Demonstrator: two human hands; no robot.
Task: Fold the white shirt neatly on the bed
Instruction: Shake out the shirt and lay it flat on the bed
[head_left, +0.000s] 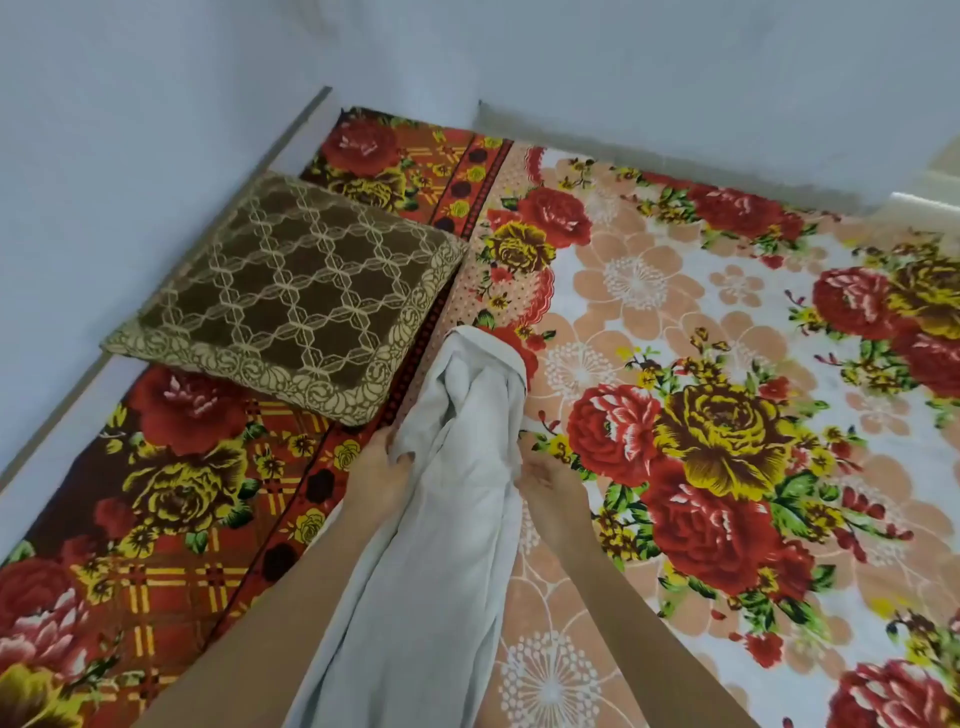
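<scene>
The white shirt (447, 499) runs as a long bunched strip from the bottom of the view up to the middle of the bed (701, 322), its far end lying near the pillow's corner. My left hand (382, 475) grips the shirt's left edge, fingers pinched into the cloth. On the opposite edge my right hand (550, 491) holds the fabric at about the same height. Both forearms reach in from below, one on each side of the shirt. The lower part of the shirt runs out of the frame.
A brown pillow (291, 296) with a beige lattice pattern lies at the left, just beside the shirt's far end. The bed has a red, yellow and peach floral blanket. Pale walls (156, 104) close the bed in at the left and back.
</scene>
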